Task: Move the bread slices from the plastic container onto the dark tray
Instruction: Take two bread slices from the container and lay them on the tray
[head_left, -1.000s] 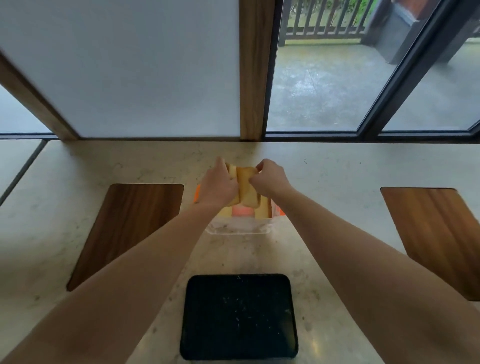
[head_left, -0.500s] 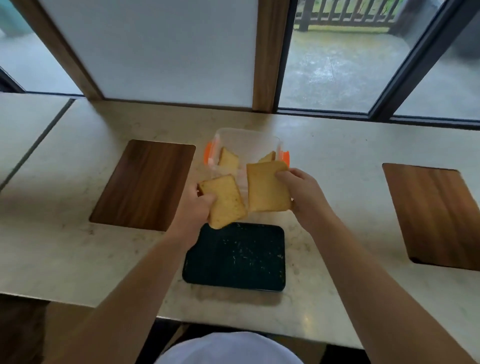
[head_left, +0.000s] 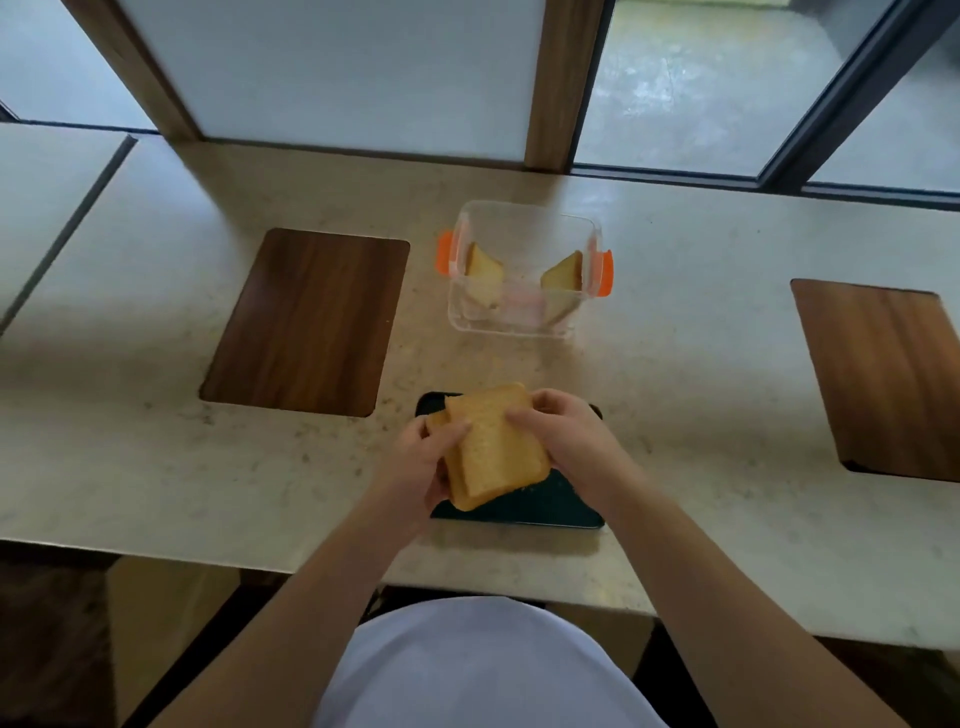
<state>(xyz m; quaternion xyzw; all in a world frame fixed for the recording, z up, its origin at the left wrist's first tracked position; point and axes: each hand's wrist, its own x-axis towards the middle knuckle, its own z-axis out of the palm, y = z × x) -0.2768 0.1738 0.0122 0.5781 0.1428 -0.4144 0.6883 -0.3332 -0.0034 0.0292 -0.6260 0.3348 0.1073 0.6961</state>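
1. Left hand: fingers curled around the left edge of the lower of two golden-brown square bread slices, thumb on top. The hand is closed on the bread.
2. Right hand: fingers closed on the right edge of the upper slice, fingertips pressing on its top face.
3. The two held slices overlap almost fully, the upper one offset slightly to the right and away from the person, the lower one showing along the left and near edges.
4. The stacked pair sits over the flat dark rectangular tray. Whether the lower slice touches the tray surface cannot be told.
5. The tray lies on the pale speckled stone counter, near its front edge, directly before the person.
6. Beyond the tray, apart from it, stands the clear rectangular plastic container with orange side clips, lid off.
7. Inside the container, one remaining bread slice leans against the left wall and another remaining slice leans against the right wall.
8. A dark wooden inset panel lies left of the container; a second wooden panel lies well to the right.
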